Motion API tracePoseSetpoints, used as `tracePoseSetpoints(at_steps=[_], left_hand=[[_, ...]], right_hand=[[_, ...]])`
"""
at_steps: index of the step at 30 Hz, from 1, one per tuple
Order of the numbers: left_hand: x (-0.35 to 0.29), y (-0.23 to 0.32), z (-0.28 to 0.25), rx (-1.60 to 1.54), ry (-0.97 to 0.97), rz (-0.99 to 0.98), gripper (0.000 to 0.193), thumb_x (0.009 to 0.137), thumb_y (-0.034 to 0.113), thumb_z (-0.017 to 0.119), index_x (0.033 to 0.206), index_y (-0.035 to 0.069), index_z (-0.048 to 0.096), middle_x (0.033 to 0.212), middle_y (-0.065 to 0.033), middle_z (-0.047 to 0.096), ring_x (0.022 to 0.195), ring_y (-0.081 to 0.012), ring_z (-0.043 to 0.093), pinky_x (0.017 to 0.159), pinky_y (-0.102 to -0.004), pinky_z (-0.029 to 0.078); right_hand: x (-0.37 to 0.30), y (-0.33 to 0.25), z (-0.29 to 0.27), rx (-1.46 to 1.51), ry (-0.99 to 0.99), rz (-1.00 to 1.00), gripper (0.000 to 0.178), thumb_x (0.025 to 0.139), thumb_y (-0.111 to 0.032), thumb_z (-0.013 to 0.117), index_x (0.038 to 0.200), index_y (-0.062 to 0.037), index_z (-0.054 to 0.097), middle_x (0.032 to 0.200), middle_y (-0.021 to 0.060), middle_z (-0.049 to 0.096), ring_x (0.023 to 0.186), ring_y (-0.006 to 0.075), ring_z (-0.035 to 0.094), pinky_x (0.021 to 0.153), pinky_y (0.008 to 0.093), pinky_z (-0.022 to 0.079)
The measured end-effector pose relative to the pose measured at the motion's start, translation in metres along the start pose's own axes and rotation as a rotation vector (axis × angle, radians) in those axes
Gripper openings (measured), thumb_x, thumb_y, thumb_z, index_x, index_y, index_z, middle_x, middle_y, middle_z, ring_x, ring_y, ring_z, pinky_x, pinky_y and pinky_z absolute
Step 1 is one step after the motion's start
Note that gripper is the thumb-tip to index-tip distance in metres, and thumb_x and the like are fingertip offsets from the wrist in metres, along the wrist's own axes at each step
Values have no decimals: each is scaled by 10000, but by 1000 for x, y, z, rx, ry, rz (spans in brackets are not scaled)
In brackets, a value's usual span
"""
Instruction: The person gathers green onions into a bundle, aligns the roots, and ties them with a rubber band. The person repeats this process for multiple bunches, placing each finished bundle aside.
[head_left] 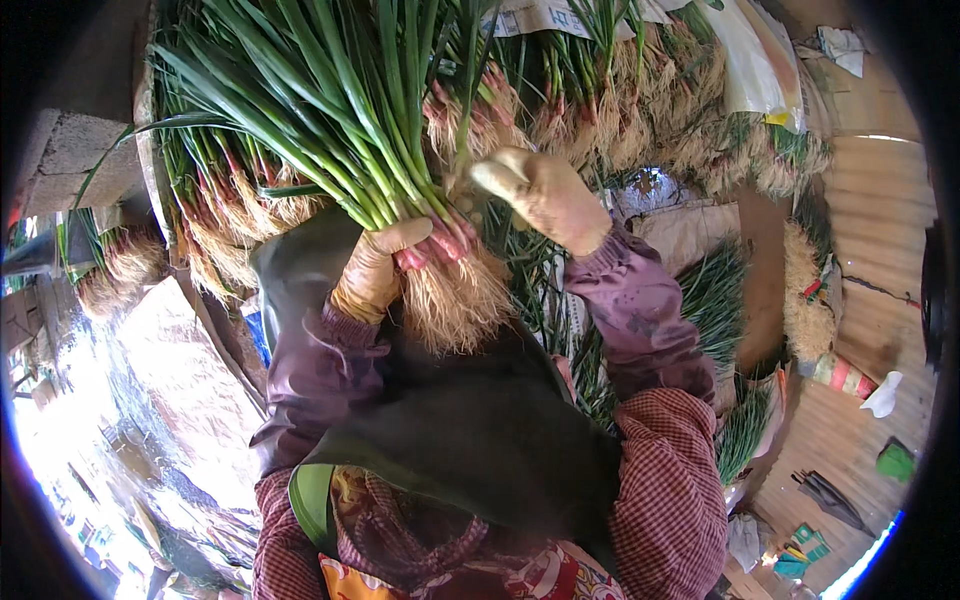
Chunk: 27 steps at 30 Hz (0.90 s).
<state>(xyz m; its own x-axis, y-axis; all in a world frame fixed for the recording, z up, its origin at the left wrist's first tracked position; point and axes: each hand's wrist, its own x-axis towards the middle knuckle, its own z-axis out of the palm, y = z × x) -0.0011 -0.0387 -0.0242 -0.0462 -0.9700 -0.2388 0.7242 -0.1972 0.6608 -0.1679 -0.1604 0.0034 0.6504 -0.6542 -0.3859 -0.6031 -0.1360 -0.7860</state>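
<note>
A thick bunch of green onions (pixel 390 180) is gripped in my left hand (pixel 375 265), which wears a pale, stained glove. The glove closes around the stalks just above the reddish bulbs. Long green leaves fan up and to the left, and a mass of tan roots (pixel 455 300) hangs below the hand. Just right of the bunch, my right hand (pixel 545 195) is raised in a similar glove with its fingers curled together. A blurred, thin leaf or stalk (pixel 463 135) runs beside its fingertips; I cannot tell whether the fingers hold it.
More rooted green onions (pixel 630 100) lie in rows along the far side, with another pile (pixel 235 200) at the left. Loose green leaves (pixel 715 310) are heaped right of my right forearm. A dark apron (pixel 460 430) covers my lap. Concrete blocks (pixel 85 160) stand at far left.
</note>
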Motion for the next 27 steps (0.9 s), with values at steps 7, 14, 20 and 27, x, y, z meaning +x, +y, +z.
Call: tracePoseSetpoints(at_steps=[7, 14, 20, 27], left_hand=[[-2, -3, 6, 88, 71, 31, 385, 730, 237, 609, 987, -47, 569, 857, -154, 645, 715, -190, 621, 620, -249, 488], [2, -9, -9, -221, -153, 11, 495, 688, 225, 643, 1089, -31, 506, 1004, -147, 556, 932, -304, 580, 910, -448, 425], [-1, -7, -6, -171, -94, 19, 511, 684, 219, 639, 1093, -53, 499, 1054, -175, 560, 918, -305, 588, 900, -435, 436], [-10, 0, -5, -176, -40, -55, 493, 699, 163, 614, 1139, -13, 479, 1210, -245, 488, 1052, -366, 539, 908, -496, 441]], right_hand=[[10, -13, 13, -507, 150, -415, 277, 852, -281, 556, 935, -18, 576, 619, 122, 559, 517, 230, 561, 527, 350, 484], [4, 105, 5, -569, 1, 24, 213, 889, -277, 492, 942, -102, 600, 761, 122, 623, 617, 246, 604, 583, 315, 502], [31, 29, 9, 390, -3, -179, 487, 898, -456, 445, 1062, -18, 581, 914, 94, 658, 570, 83, 560, 505, 210, 451], [7, -13, -53, 894, -96, -406, 285, 936, -183, 440, 1054, 48, 557, 769, 54, 579, 494, 35, 453, 400, 149, 362]])
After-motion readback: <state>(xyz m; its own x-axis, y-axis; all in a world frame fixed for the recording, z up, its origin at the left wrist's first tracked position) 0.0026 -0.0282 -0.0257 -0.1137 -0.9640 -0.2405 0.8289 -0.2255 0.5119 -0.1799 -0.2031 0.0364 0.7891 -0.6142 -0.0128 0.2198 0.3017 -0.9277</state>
